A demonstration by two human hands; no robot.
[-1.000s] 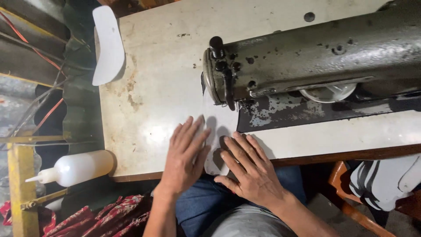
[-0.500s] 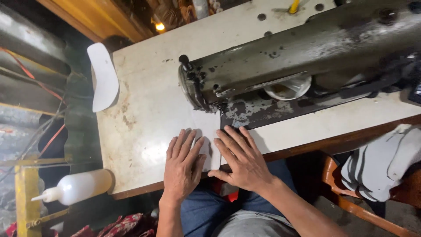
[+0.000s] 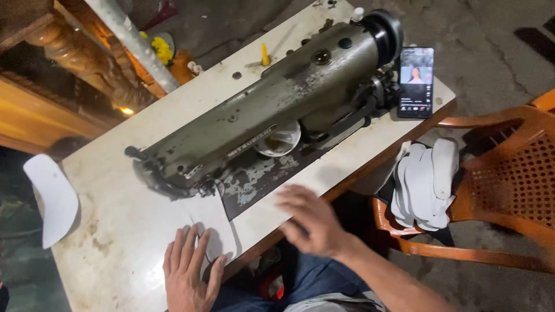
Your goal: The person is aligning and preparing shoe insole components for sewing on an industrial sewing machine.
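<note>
My left hand (image 3: 189,270) lies flat, fingers spread, on a white curved piece (image 3: 215,226) that rests on the table just in front of the needle end of the sewing machine (image 3: 272,110). My right hand (image 3: 309,219) is off the piece, blurred in the air above the table's front edge, fingers loosely apart and holding nothing. It is to the right of the white piece and left of a stack of white cut pieces (image 3: 425,184) on an orange plastic chair (image 3: 509,190).
The worn cream table (image 3: 121,219) carries the olive-grey machine diagonally. A lit phone (image 3: 415,82) lies at its far right corner. Another white shaped piece (image 3: 51,196) hangs over the left edge. A carved wooden post (image 3: 87,58) and metal pole stand behind.
The view has swung right, bringing the chair, the stack and the phone into sight. My right hand has lifted off the white piece and moved right; my left hand stays pressed on it.
</note>
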